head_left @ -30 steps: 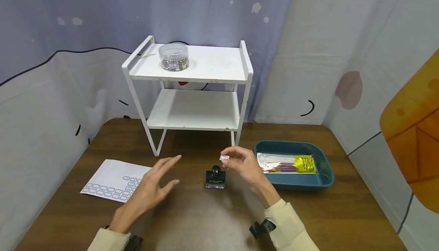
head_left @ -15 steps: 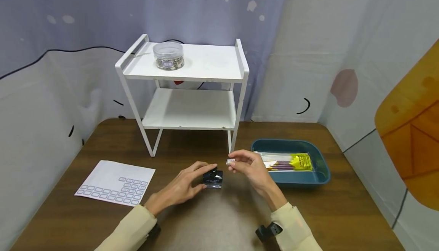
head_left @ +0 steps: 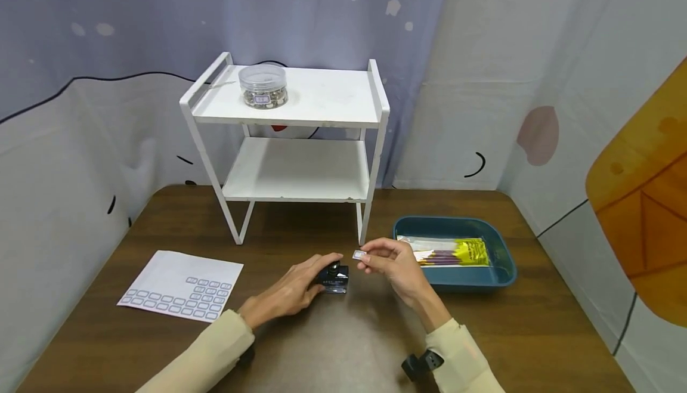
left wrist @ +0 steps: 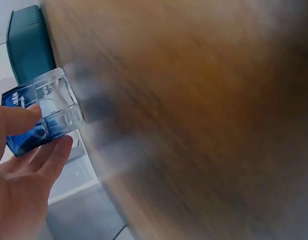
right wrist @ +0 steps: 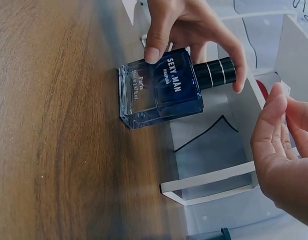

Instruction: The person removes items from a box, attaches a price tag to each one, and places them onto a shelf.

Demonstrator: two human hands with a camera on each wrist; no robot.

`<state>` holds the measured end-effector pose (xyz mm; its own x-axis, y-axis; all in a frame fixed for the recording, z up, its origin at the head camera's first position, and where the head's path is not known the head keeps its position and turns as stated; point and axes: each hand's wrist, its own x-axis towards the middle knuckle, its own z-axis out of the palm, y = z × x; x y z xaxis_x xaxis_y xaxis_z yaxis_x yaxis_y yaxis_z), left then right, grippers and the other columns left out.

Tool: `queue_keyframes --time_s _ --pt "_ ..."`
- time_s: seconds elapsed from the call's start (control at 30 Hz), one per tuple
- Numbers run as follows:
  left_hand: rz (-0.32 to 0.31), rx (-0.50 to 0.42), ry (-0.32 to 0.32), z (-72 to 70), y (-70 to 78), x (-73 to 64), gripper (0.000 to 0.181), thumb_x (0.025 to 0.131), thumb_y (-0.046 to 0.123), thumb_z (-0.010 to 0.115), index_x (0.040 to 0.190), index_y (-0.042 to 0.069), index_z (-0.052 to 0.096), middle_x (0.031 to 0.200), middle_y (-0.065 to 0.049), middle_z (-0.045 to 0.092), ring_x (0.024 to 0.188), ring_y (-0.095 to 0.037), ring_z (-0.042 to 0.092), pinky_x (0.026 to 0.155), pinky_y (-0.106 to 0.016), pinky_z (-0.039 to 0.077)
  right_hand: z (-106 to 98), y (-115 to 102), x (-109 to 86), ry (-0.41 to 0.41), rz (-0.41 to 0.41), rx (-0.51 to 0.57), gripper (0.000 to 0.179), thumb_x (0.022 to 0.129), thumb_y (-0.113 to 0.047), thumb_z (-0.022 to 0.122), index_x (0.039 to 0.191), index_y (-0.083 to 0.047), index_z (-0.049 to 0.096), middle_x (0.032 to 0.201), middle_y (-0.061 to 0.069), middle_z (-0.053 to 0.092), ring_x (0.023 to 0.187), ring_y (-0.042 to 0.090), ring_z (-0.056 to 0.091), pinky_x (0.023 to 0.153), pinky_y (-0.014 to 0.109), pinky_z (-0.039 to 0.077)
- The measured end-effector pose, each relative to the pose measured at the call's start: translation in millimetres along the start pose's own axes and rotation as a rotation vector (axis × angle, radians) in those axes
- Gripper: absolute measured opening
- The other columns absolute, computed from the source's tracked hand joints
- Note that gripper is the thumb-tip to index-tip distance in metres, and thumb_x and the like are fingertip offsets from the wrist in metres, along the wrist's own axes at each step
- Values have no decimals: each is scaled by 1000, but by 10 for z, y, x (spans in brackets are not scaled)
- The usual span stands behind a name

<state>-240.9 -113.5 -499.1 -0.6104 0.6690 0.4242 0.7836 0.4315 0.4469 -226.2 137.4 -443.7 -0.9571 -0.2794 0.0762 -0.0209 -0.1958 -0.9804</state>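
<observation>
A dark blue, clear-based perfume bottle [head_left: 338,282] with a black cap is upright near the middle of the table, lettered SEXY MAN. My left hand [head_left: 290,290] grips it from the left: in the right wrist view the thumb presses the front of the bottle [right wrist: 166,97], a finger lies over the cap, and other fingers are behind. To its right, my right hand [head_left: 399,271] pinches a small white label sticker [head_left: 359,254] with a blue border between thumb and forefinger. The sticker is apart from the bottle, slightly higher in the head view.
At left lies a white sheet [head_left: 185,266] of blue-bordered labels. A white two-tier rack [head_left: 300,169] stands behind the hands, a labelled clear jar [head_left: 263,86] on its top shelf. On the right a teal tray [head_left: 456,287] holds a plastic packet [head_left: 445,253] with a yellow end.
My left hand has moved right from beside the label sheet and taken hold of the perfume bottle. The right hand has shifted slightly right, with the sticker still pinched.
</observation>
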Motion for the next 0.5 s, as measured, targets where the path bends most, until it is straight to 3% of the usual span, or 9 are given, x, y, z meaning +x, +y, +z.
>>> queue_keyframes --time_s 0.13,0.23,0.37,0.5 --pt "-13 -26 11 -6 -3 3 80 83 -8 74 150 16 38 129 -12 64 115 -26 65 95 -45 55 19 8 6 -1 2 1 14 91 7 64 94 -6 70 83 1 74 74 11 72 69 22 58" --pt "-58 -73 9 -9 0 -7 83 82 -9 74 152 17 36 133 -13 63 116 -26 64 96 -46 54 24 11 3 15 13 -24 11 91 4 65 93 -6 68 85 4 73 76 13 71 70 23 58" --pt "-136 -201 -11 -33 37 -18 85 82 -12 71 153 17 35 134 -18 61 103 -23 65 83 -35 58 22 23 -6 35 16 -89 3 93 0 65 95 -1 65 96 6 70 82 13 68 73 24 57" --pt "-196 -358 -9 -93 93 8 85 81 -15 69 153 15 36 125 -27 64 95 -25 69 75 -26 59 31 44 -6 52 -6 -151 9 93 0 65 99 6 63 98 2 64 82 11 63 73 24 54"
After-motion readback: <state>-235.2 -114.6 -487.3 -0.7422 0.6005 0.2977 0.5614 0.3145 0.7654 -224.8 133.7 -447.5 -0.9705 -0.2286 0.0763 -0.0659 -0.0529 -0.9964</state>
